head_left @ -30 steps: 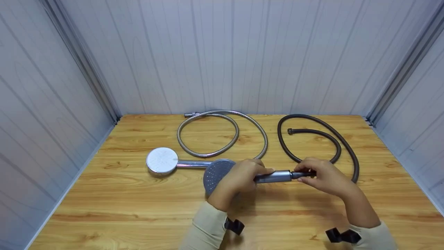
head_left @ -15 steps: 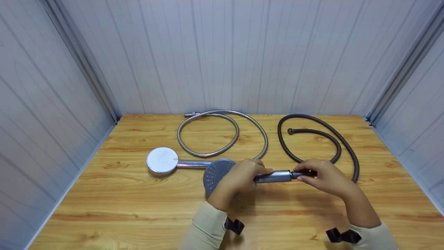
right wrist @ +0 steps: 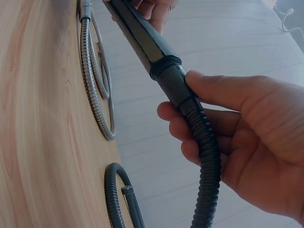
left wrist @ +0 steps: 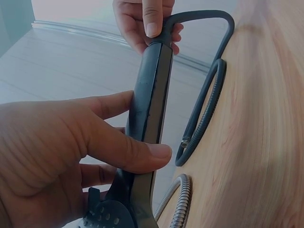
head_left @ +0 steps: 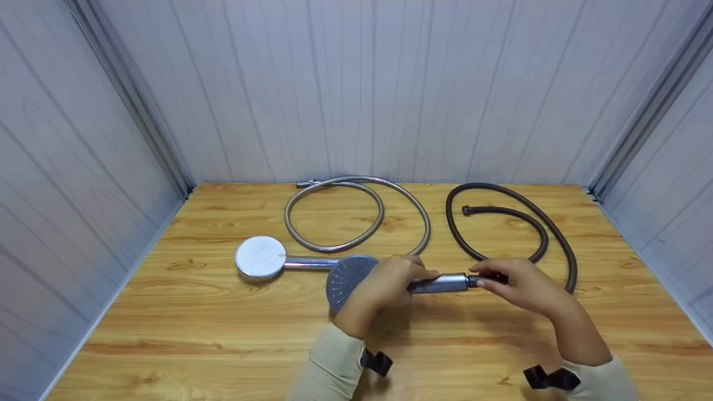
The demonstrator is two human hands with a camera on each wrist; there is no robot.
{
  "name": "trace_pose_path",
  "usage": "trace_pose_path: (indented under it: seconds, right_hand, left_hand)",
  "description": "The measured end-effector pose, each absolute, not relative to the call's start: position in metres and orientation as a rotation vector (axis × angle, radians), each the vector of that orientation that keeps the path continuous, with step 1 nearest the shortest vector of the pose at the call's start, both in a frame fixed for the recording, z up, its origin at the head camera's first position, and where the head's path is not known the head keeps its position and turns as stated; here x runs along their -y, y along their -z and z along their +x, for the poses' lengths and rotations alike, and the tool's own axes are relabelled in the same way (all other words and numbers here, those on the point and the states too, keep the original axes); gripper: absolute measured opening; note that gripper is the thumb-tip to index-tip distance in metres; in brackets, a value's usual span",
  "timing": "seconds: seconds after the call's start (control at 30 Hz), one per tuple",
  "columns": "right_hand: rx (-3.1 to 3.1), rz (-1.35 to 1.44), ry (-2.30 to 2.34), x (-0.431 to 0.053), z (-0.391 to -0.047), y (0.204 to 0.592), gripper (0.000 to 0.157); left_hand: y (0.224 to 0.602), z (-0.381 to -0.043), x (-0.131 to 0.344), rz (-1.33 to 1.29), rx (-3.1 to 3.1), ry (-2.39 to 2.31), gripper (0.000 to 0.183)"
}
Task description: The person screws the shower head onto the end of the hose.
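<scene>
The left hand (head_left: 390, 281) holds the grey shower head (head_left: 346, 281) by its handle (head_left: 447, 283), over the wooden table (head_left: 223, 345). The thumb lies on one side, and some of the fingers are hidden behind it. The right hand (head_left: 518, 283) pinches the end of the black hose (head_left: 572, 267), right up against the handle. It is hard to tell how tightly the two are joined. In the head view, the right hand covers part of this hose. The right wrist view shows it bending down and off the bottom edge.

The white shower head (head_left: 260, 257) lies to the left, and the grey one hides the end of its stick. The silver hose (head_left: 428, 225) makes a loop at the back; its near end goes out of sight behind the left hand. Both sleeves (head_left: 331, 356) are cut off at the bottom.
</scene>
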State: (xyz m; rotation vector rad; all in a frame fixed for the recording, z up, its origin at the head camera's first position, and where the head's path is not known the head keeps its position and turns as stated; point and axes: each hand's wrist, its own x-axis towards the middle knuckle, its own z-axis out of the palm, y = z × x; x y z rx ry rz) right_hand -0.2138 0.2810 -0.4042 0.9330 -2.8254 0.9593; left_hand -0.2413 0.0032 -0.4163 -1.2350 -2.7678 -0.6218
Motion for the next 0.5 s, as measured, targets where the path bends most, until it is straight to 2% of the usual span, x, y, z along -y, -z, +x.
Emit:
trace_pose_path:
  seconds: [0.37,0.5]
  right_hand:
    - [2.762,0.964,-0.956,-0.2811,-0.2149,0.4065,0.023]
    - [2.741,0.980,-0.940,-0.2812,-0.2157,0.4064,0.028]
  left_hand:
    - [0.4163,-0.2415,-0.0025,-1.209,2.811,0.655,0.052]
    - [0.4152,-0.2413,-0.0022,-1.204,2.816,0.655,0.054]
